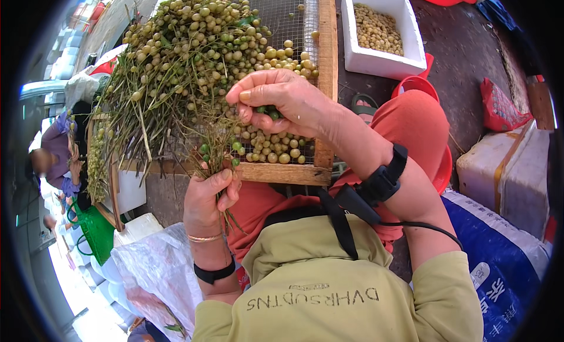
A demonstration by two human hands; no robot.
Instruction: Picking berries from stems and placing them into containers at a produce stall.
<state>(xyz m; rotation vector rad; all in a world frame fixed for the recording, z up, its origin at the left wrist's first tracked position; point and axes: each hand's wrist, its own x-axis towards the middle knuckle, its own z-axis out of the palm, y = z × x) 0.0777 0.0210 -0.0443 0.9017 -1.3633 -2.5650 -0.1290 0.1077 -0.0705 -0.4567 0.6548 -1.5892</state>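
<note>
My left hand (210, 193) grips a bunch of thin stems (214, 154), nearly stripped, with several small green fruits (236, 146) still on it. Just above and to the right, my right hand (282, 102) has its fingers curled around a few green fruits (269, 111); its thumb and forefinger meet at the tips. Both hands are over the near edge of a wood-framed wire-mesh tray (282, 173). A large heap of stemmed, yellowish-green round fruits (189, 46) covers the tray's left side. Loose fruits (273, 150) lie on the mesh below and beyond my right hand.
At the upper right stands a white foam box (383, 62) of loose fruits, beside a red basin (416, 84). A taped foam box (502, 165) and a blue printed sack (489, 262) are at right. To the left, another person (55, 152) handles stems near a green basket (94, 232).
</note>
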